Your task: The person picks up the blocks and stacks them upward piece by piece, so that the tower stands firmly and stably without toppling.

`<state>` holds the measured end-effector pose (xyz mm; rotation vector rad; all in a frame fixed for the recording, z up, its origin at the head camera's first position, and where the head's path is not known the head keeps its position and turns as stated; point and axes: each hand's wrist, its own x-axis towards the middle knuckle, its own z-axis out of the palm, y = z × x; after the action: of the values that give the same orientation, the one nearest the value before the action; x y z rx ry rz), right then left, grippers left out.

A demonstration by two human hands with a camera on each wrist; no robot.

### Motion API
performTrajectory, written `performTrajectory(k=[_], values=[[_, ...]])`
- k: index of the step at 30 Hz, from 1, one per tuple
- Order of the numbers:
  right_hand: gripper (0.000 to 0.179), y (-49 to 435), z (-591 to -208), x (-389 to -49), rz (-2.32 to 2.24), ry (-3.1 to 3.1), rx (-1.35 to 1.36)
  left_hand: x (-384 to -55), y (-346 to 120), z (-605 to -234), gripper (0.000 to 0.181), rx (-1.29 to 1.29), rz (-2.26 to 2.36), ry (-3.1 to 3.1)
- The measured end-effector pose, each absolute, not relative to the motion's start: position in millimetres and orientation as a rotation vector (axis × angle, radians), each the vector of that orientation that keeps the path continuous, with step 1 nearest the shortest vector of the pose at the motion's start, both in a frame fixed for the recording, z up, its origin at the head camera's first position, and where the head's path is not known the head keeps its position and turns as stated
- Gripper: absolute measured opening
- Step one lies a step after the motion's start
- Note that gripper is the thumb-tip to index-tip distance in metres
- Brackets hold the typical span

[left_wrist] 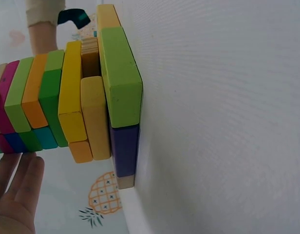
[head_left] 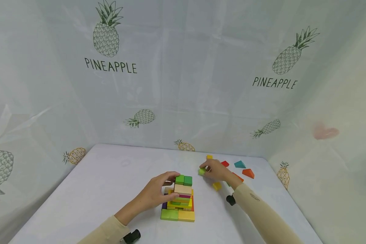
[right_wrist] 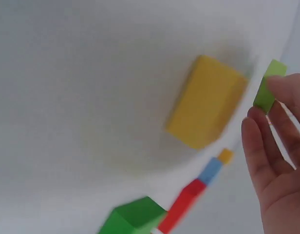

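Note:
A stepped tower of coloured wooden blocks (head_left: 183, 190) stands on the table, wide at the base, with two green blocks on top. My left hand (head_left: 157, 190) steadies its left side, thumb at the front face by the upper layers and fingers reaching toward the back. In the left wrist view those fingers (left_wrist: 30, 183) are nearly straight beside the upper blocks. To the right of the tower, my right hand (head_left: 215, 169) pinches a light green block (head_left: 202, 171) between thumb and fingertips, low over the table. The right wrist view shows this block (right_wrist: 270, 87) at the fingertips.
Loose blocks lie around my right hand: a yellow one (head_left: 217, 186) near the wrist, another yellow one (head_left: 209, 157) behind, a red one (head_left: 225, 163), a teal one (head_left: 240, 164) and an orange one (head_left: 248, 173). A pineapple-print curtain (head_left: 183, 84) surrounds the white table (head_left: 109, 183).

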<state>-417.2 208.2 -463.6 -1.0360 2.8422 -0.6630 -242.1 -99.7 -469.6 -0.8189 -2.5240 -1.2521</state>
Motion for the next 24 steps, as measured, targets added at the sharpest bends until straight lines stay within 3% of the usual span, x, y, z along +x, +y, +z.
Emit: performTrajectory(k=[17, 24], values=[[0.035, 203.7, -384.3, -302.9, -0.891, 2.832, -1.524, -246.6, -99.8, -475.0, 0.069, -0.807, -1.239, -2.521], [0.032, 183.8, -378.9, -269.1, -0.849, 2.770, -1.610, -245.6, -101.1, -473.1, 0.066, -0.835, -1.258, -2.499]])
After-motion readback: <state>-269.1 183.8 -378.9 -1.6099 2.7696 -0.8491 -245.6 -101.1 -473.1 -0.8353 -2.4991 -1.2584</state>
